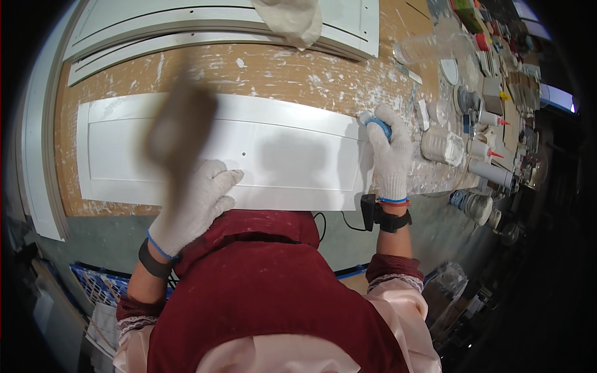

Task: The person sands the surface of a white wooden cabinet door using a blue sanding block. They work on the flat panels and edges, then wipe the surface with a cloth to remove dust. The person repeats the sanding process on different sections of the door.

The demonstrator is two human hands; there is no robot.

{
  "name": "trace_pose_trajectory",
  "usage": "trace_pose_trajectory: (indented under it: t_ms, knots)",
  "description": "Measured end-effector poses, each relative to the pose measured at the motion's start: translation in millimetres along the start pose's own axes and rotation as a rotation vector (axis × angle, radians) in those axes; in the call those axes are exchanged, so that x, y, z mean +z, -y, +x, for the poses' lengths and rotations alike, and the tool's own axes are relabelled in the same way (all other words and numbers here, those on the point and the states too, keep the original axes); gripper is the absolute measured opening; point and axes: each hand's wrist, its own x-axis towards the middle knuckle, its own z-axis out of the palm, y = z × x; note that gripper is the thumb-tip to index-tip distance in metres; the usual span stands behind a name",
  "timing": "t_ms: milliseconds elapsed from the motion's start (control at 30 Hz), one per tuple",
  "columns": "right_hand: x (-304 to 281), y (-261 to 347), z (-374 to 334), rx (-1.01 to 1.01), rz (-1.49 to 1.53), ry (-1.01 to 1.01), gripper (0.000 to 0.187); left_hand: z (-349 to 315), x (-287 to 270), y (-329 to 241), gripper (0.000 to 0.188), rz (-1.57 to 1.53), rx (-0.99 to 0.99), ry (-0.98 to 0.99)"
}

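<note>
Gloved, the right hand (393, 152) clasped a blue pad (380, 128) at the far right corner of a white framed panel (298, 168) lying on the surface (249, 68); the left hand (202, 202) lay at its near edge, its grip unclear behind a blurred brown object (181, 124). Uneven pressure there risked skidding the panel or scuffing its finish.

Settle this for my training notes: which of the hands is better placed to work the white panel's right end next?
Probably the right hand: it is at that end of the white panel, holding a small blue object. The left hand is farther left, at the panel's lower edge.
</note>
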Motion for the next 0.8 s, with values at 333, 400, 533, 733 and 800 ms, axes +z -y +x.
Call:
trace_pose_trajectory:
  t_ms: [333, 400, 533, 733, 800]
  knots:
    - [9, 28, 7, -0.113, -0.238, 0.085, 0.028, 2, -1, -2, 0.045, -0.006, 0.004, -0.005]
    - [10, 28, 7, -0.143, -0.267, 0.119, 0.027, 2, 0, -1, 0.044, -0.011, 0.005, -0.008]
    - [17, 16, 5, -0.285, -0.302, 0.029, 0.025, 1, 0, 0, 0.045, -0.014, 0.008, -0.006]
    - [12, 17, 8, -0.399, -0.562, -0.055, 0.023, 1, -2, 4, 0.044, -0.032, 0.009, 0.005]
    - [7, 23, 4, -0.192, -0.495, 0.027, 0.024, -1, -3, 3, 0.043, -0.069, -0.008, 0.008]
